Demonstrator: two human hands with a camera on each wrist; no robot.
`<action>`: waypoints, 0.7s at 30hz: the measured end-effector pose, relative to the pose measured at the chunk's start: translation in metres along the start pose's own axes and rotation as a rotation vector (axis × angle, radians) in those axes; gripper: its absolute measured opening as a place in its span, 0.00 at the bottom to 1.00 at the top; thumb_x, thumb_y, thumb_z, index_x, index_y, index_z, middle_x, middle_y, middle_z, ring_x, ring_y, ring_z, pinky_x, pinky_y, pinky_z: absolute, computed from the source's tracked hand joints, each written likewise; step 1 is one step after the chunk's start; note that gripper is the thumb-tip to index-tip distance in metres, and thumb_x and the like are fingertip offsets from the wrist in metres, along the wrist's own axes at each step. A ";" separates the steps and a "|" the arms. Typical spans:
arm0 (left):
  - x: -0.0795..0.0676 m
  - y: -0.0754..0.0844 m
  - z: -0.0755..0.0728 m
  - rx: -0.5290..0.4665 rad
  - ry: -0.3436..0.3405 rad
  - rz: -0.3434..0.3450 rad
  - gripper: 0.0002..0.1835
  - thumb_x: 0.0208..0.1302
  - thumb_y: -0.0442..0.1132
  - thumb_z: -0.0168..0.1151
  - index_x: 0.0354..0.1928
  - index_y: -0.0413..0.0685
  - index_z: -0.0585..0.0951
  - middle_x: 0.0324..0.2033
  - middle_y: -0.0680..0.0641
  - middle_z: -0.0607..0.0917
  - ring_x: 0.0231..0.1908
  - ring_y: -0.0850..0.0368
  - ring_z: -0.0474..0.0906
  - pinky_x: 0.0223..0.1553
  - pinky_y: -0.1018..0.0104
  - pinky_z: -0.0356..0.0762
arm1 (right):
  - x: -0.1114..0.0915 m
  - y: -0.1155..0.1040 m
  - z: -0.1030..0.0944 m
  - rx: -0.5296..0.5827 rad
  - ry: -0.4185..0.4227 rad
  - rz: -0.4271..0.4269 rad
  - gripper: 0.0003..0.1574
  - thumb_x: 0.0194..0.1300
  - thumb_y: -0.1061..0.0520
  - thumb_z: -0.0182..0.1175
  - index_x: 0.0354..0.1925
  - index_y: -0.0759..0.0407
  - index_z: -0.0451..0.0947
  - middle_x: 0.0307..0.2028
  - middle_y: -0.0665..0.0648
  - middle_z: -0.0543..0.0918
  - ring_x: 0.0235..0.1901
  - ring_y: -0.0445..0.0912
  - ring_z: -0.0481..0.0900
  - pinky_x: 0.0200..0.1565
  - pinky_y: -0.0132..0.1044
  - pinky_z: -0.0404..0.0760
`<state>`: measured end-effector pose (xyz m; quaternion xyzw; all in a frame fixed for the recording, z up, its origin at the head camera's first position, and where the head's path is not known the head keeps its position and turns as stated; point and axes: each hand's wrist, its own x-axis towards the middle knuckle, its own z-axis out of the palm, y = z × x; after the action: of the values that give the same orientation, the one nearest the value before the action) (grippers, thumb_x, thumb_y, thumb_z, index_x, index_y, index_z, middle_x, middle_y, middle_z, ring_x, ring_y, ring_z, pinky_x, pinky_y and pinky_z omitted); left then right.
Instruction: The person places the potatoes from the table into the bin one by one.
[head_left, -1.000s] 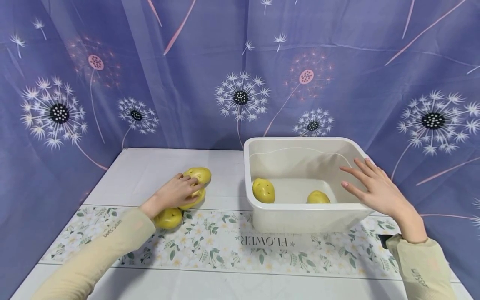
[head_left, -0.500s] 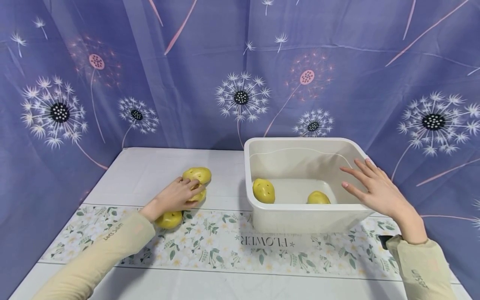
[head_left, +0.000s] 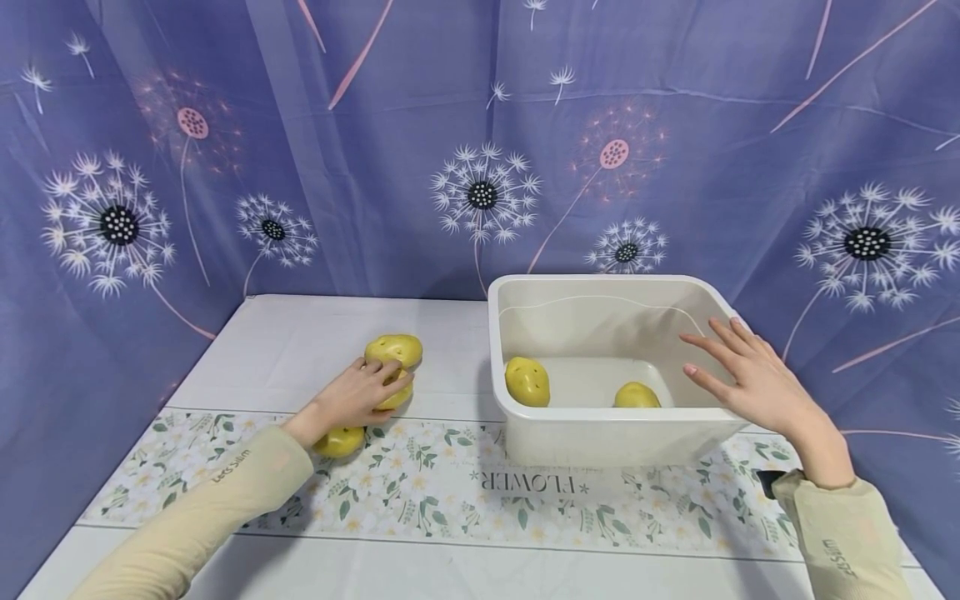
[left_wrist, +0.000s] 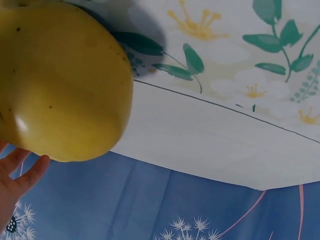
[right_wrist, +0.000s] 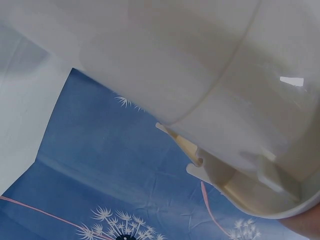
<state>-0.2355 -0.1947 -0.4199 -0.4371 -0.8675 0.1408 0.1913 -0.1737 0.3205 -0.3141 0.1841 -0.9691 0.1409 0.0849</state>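
Observation:
My left hand [head_left: 352,393] reaches over a cluster of three yellow potatoes with small dark pits. Its fingers curl over the middle potato [head_left: 397,394], the thumb on the near side. Just beyond the fingertips lies the far potato [head_left: 393,348]. Under my wrist, partly hidden, is the near potato [head_left: 339,442]. In the left wrist view a potato [left_wrist: 65,85] looms large, with fingers [left_wrist: 30,175] at its lower edge. My right hand [head_left: 757,379], fingers spread, rests at the right rim of a white plastic bin [head_left: 600,437].
Inside the bin, one potato [head_left: 527,382] sits at the left and another potato [head_left: 637,395] near the front wall. A white tablecloth [head_left: 450,358] with a printed floral band covers the table. Behind and at the sides hangs a blue dandelion-print curtain [head_left: 375,208].
My left hand has shifted slightly, its fingers and thumb settling around the middle potato. The right hand, the bin and the other potatoes have stayed in place.

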 end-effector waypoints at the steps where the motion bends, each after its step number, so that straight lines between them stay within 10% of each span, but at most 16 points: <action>1: 0.000 0.000 0.000 0.005 -0.002 0.001 0.30 0.50 0.55 0.61 0.56 0.52 0.72 0.46 0.44 0.74 0.33 0.51 0.73 0.30 0.59 0.72 | 0.000 0.000 0.000 0.000 0.000 -0.001 0.32 0.62 0.44 0.50 0.63 0.53 0.62 0.65 0.72 0.52 0.67 0.65 0.36 0.61 0.63 0.38; 21: 0.003 0.002 -0.005 -0.019 -0.076 0.016 0.31 0.50 0.55 0.62 0.56 0.51 0.72 0.47 0.44 0.73 0.36 0.50 0.71 0.37 0.56 0.71 | 0.000 -0.001 -0.001 0.002 -0.011 0.006 0.32 0.63 0.44 0.50 0.63 0.53 0.61 0.66 0.72 0.51 0.67 0.65 0.36 0.61 0.64 0.37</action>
<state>-0.2339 -0.1906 -0.4154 -0.4401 -0.8720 0.1504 0.1527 -0.1734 0.3199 -0.3126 0.1821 -0.9699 0.1410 0.0789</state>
